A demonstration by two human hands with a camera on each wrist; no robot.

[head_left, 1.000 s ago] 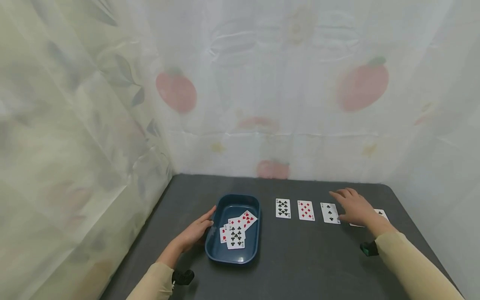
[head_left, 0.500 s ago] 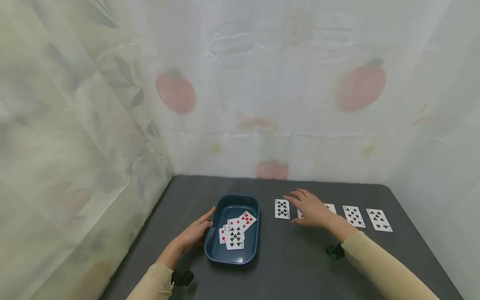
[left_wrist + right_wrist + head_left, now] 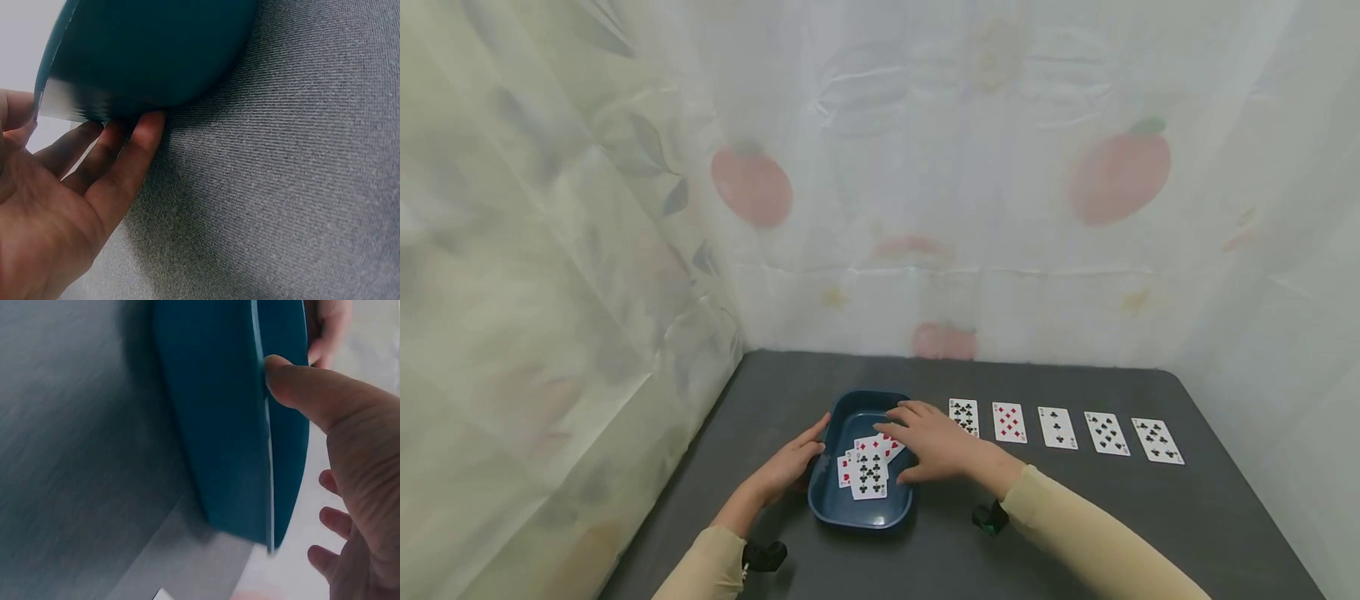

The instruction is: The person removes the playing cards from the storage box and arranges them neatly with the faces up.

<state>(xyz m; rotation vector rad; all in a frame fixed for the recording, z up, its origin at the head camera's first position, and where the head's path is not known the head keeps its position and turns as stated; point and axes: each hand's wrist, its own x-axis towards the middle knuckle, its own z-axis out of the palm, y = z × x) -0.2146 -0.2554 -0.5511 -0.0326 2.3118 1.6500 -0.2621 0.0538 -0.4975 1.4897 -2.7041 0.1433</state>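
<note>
A dark blue tray (image 3: 859, 518) stands on the table, with several face-up playing cards (image 3: 869, 475) overlapping inside it, a clubs card on top. My left hand (image 3: 786, 468) rests along the tray's left side. In the left wrist view, its fingertips (image 3: 149, 128) touch the lower side wall. My right hand (image 3: 936, 442) reaches over the tray's right rim, fingers spread and nothing held, partly covering a hearts card. From the right wrist, its thumb (image 3: 284, 381) overlaps the rim while the other fingers hang loosely curved.
Right of the tray, several face-up cards lie spaced in a row on the dark grey table (image 3: 1000, 550), among them a diamonds card (image 3: 1010, 423) and a spades card (image 3: 1157, 441). Printed curtains (image 3: 1015, 208) rise behind and at the left.
My right hand has swept left from above the right end of the card row to over the tray, uncovering the cards it hid there. The left hand has stayed beside the tray.
</note>
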